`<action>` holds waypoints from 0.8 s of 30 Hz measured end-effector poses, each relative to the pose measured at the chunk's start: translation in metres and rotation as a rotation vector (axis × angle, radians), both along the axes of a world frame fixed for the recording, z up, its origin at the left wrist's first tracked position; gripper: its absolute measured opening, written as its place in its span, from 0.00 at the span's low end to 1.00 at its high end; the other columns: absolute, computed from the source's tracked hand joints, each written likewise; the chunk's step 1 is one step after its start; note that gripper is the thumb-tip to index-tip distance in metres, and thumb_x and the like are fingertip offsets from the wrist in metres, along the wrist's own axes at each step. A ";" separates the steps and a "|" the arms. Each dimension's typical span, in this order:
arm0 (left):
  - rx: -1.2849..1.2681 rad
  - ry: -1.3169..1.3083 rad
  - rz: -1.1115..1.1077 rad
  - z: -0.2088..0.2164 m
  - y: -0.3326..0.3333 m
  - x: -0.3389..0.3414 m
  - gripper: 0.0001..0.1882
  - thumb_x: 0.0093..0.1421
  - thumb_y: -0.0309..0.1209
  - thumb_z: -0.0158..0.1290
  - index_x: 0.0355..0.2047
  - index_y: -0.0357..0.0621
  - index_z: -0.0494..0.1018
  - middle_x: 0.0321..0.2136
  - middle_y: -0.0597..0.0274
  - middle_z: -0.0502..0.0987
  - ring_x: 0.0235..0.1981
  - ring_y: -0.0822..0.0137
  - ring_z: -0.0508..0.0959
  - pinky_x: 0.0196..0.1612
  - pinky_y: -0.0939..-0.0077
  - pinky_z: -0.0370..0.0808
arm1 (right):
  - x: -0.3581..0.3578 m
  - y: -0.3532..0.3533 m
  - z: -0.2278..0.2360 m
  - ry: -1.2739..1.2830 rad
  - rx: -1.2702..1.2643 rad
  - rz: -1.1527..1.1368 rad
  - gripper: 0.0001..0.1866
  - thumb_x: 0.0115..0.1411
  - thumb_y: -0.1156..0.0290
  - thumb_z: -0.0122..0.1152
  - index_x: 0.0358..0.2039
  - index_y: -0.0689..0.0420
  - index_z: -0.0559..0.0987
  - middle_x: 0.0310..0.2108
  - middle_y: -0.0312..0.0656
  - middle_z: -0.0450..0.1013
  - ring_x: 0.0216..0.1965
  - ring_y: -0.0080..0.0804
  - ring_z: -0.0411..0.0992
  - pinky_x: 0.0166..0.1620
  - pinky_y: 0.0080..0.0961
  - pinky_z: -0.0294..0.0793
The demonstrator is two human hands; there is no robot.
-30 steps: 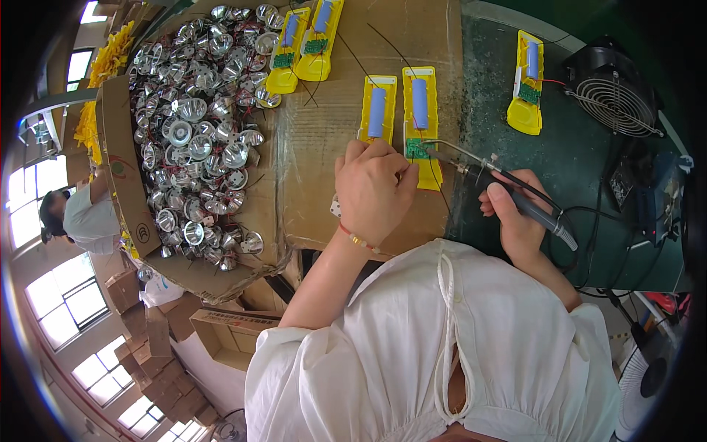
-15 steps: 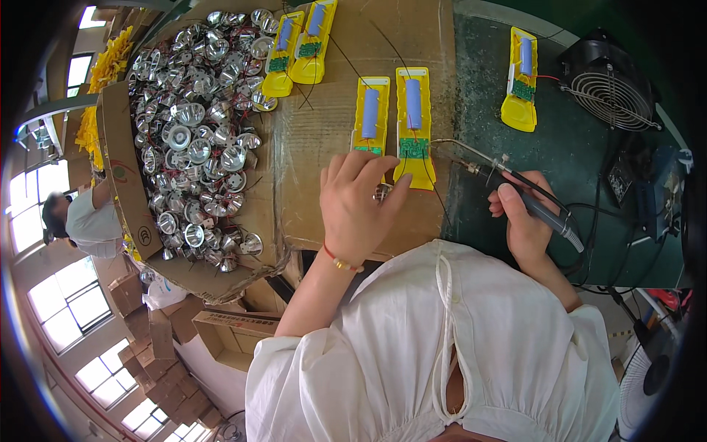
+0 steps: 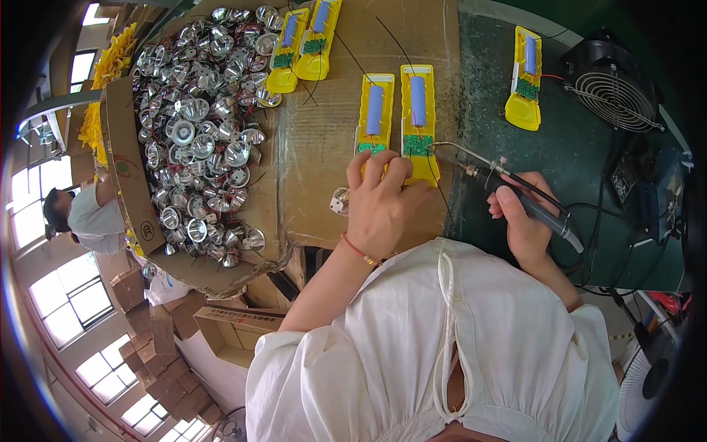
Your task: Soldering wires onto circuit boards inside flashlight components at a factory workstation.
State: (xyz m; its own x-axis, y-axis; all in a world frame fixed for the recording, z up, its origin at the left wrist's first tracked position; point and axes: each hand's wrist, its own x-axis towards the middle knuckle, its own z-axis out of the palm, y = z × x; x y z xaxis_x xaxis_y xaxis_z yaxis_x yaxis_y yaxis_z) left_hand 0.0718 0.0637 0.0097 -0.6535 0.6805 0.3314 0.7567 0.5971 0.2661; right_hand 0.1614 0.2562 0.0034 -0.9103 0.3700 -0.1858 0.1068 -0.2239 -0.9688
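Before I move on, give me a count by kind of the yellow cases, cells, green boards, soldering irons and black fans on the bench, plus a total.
Yellow cases: 5
Cells: 5
Green boards: 5
Soldering iron: 1
Black fan: 1
Total: 17

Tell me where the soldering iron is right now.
In the head view, the soldering iron is right of centre, held in the right hand, its tip by the green circuit board in a yellow case.
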 end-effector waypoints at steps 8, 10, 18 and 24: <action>-0.049 0.018 0.028 -0.002 -0.003 0.002 0.09 0.40 0.34 0.60 0.22 0.51 0.73 0.31 0.68 0.67 0.42 0.65 0.67 0.50 0.59 0.59 | 0.000 0.001 0.000 -0.006 0.010 0.004 0.10 0.54 0.73 0.59 0.34 0.64 0.72 0.24 0.42 0.73 0.24 0.20 0.71 0.28 0.15 0.73; -0.074 0.004 0.045 -0.003 0.000 0.003 0.10 0.38 0.34 0.62 0.22 0.51 0.74 0.31 0.68 0.67 0.41 0.64 0.66 0.50 0.60 0.59 | 0.000 0.000 0.000 -0.008 0.007 0.006 0.10 0.54 0.73 0.59 0.34 0.64 0.72 0.24 0.42 0.73 0.24 0.20 0.71 0.28 0.15 0.73; 0.079 -0.191 0.102 0.002 -0.009 0.004 0.07 0.43 0.30 0.59 0.22 0.47 0.72 0.33 0.65 0.67 0.40 0.62 0.66 0.46 0.63 0.59 | 0.000 0.002 -0.001 0.011 -0.017 0.002 0.10 0.54 0.73 0.59 0.34 0.64 0.71 0.24 0.42 0.73 0.24 0.20 0.71 0.28 0.15 0.73; 0.246 -0.303 0.223 -0.002 -0.003 -0.005 0.05 0.46 0.27 0.58 0.23 0.45 0.72 0.30 0.63 0.70 0.37 0.59 0.67 0.41 0.66 0.61 | -0.002 -0.003 -0.003 0.015 0.065 0.033 0.09 0.55 0.74 0.56 0.34 0.64 0.70 0.23 0.43 0.72 0.21 0.21 0.69 0.25 0.16 0.70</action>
State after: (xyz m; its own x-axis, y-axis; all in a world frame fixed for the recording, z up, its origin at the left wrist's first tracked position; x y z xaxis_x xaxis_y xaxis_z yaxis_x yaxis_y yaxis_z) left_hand 0.0669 0.0607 0.0074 -0.8680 0.4367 0.2365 0.4823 0.6278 0.6109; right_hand 0.1593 0.2529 0.0006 -0.9245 0.3510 -0.1485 0.0983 -0.1568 -0.9827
